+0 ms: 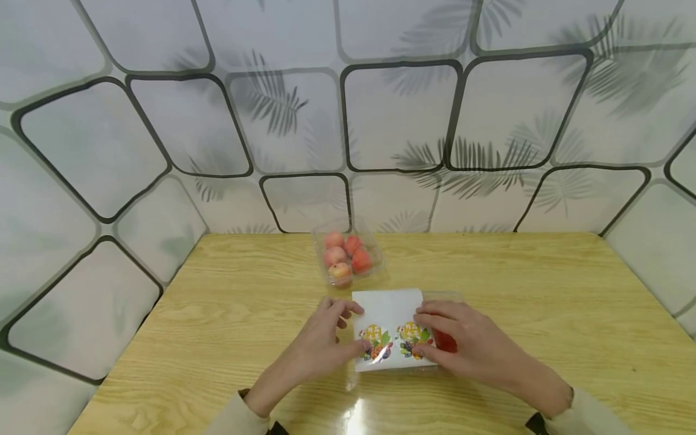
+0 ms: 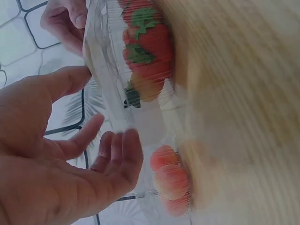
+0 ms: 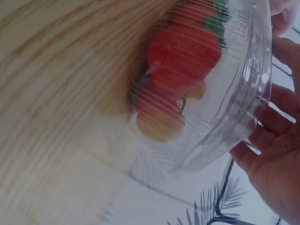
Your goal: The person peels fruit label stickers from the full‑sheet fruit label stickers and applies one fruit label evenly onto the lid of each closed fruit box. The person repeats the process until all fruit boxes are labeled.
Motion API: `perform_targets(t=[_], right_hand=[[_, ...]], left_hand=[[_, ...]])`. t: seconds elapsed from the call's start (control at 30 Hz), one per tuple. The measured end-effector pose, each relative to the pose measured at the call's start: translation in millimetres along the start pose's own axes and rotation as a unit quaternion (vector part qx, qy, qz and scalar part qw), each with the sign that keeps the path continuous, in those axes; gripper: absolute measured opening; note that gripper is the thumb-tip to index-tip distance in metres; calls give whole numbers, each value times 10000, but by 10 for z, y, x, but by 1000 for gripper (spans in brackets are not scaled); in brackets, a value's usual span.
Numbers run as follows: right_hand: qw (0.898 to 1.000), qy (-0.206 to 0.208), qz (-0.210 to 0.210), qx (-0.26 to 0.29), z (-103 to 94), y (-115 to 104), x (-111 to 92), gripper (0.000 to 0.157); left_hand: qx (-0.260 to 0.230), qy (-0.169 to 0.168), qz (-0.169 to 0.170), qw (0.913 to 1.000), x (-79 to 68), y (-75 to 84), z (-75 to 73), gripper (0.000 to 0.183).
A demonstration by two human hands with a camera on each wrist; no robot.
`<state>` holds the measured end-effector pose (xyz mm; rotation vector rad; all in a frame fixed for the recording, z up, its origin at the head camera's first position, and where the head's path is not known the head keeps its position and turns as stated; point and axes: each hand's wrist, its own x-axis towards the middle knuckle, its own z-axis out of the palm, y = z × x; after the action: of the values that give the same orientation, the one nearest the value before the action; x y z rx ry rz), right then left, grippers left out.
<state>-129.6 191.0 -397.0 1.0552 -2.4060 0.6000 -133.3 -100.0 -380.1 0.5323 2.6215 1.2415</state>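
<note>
A white sheet with two colourful fruit stickers (image 1: 388,308) lies over the lid of a clear plastic box (image 2: 112,89). Inside the box are red fruits with green leaves (image 3: 185,56) and a yellowish one. At the sheet's left side is my left hand (image 1: 321,344): its thumb tip touches the edge, and the other fingers bend loosely beside the box. My right hand (image 1: 467,338) reaches over the right side, thumb and fingertips resting on the sheet, spread apart. In the right wrist view its fingers lie along the box's rim.
Behind the sheet, a second clear box (image 1: 377,272) holds several peach-like and red fruits (image 1: 336,257). Both boxes stand on a wooden table (image 1: 244,302), which meets a patterned wall (image 1: 402,121) at its far edge.
</note>
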Motion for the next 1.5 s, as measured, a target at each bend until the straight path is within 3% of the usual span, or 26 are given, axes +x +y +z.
perform_targets(t=[0.13, 0.27, 0.5, 0.73, 1.0, 1.13, 1.5], right_hand=[[9998, -194, 67, -54, 8, -8, 13, 41], [9991, -357, 190, -102, -7, -31, 41, 39], [9965, -656, 523, 25, -35, -100, 96, 39], [9973, -424, 553, 212, -3, -106, 128, 38], [9905, -199, 856, 1055, 14, -87, 187, 25], [9928, 47, 693, 973, 41, -59, 219, 18], [9953, 333, 578, 702, 97, -37, 219, 22]], left_hand=[[422, 240, 536, 9974, 50, 67, 30, 42], [945, 169, 1028, 9901, 128, 135, 105, 44], [2018, 104, 1242, 9715, 193, 189, 202, 64], [2071, 295, 1286, 9694, 213, 188, 224, 50], [1946, 514, 1287, 9710, 216, 229, 218, 42], [2002, 594, 1392, 9680, 219, 230, 208, 37], [1949, 875, 1730, 9615, 239, 182, 205, 19]])
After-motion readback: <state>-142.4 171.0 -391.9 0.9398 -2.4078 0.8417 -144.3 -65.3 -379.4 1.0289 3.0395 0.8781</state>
